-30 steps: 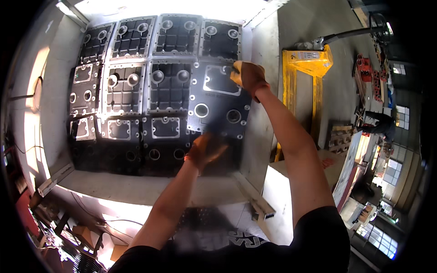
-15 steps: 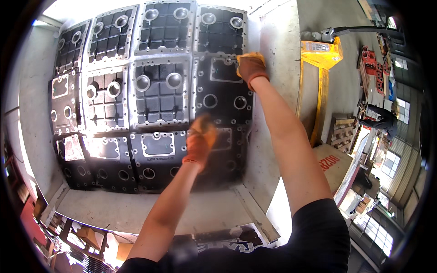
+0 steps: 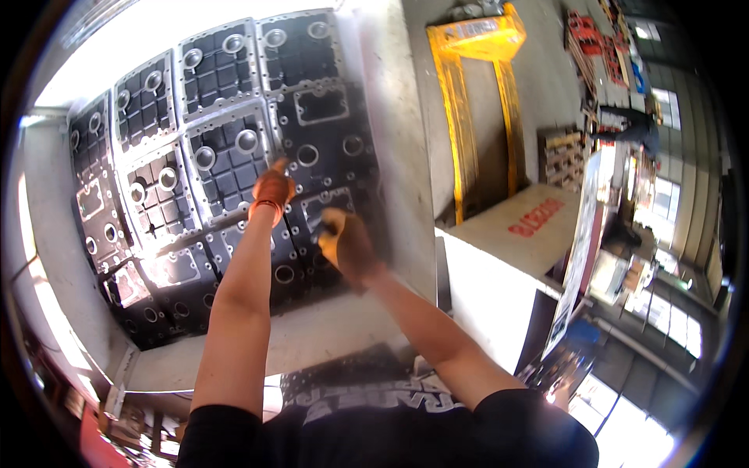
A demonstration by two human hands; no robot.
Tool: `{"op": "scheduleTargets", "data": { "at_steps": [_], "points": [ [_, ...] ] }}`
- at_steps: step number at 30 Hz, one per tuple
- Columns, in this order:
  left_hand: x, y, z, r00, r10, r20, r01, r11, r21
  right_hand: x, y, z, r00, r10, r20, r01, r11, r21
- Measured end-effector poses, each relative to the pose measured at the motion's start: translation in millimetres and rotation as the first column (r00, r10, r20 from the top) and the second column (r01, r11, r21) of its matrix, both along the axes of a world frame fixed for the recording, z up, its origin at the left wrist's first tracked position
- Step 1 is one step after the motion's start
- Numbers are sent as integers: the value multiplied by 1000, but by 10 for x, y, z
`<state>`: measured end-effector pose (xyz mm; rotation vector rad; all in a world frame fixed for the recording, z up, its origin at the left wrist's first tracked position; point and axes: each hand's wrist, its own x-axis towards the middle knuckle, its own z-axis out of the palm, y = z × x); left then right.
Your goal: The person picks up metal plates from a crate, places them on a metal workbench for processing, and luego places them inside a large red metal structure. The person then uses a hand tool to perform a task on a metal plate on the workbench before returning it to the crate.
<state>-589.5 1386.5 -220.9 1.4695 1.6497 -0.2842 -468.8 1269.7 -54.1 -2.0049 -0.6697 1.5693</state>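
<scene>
Black metal cover plates with bare-metal rims lie in rows inside a pale, high-sided crate. My left hand, in an orange glove, touches the left edge of a flat black cover plate, its fingers stretched along the seam beside a ribbed cover plate. Closer to me, my right hand, in a yellow-and-dark glove, hovers at or just above a front-row cover plate. Its thumb and fingers are bent but apart, with nothing visible between them. Some blur hides whether it touches the plate.
The crate's right wall stands close beside my right hand, and its near wall crosses before my body. Outside on the right are a yellow pallet truck, a box with red markings, wooden pallets and a distant person.
My right hand has left the flat plate's far right corner and come down toward the front row. My left hand has moved up to that plate's left edge. The view has turned right.
</scene>
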Motion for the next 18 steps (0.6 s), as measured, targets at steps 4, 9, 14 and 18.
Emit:
{"op": "scheduleTargets", "data": {
  "at_steps": [4,9,14,18],
  "points": [
    [-167,-428,70,989,140,49,-149,929,338,101,-1077,362,930,253,-267,-186,950,252],
    [-316,-1401,255,988,-155,-13,155,987,43,794,-2013,1446,752,-79,-654,185,978,95],
    [-588,-1930,97,652,-756,-51,701,577,419,1075,-3662,1548,811,-357,-463,389,921,-28],
    [-252,-1821,436,873,-414,259,301,874,382,883,-4761,1546,928,-318,192,368,860,-354]
  ]
}}
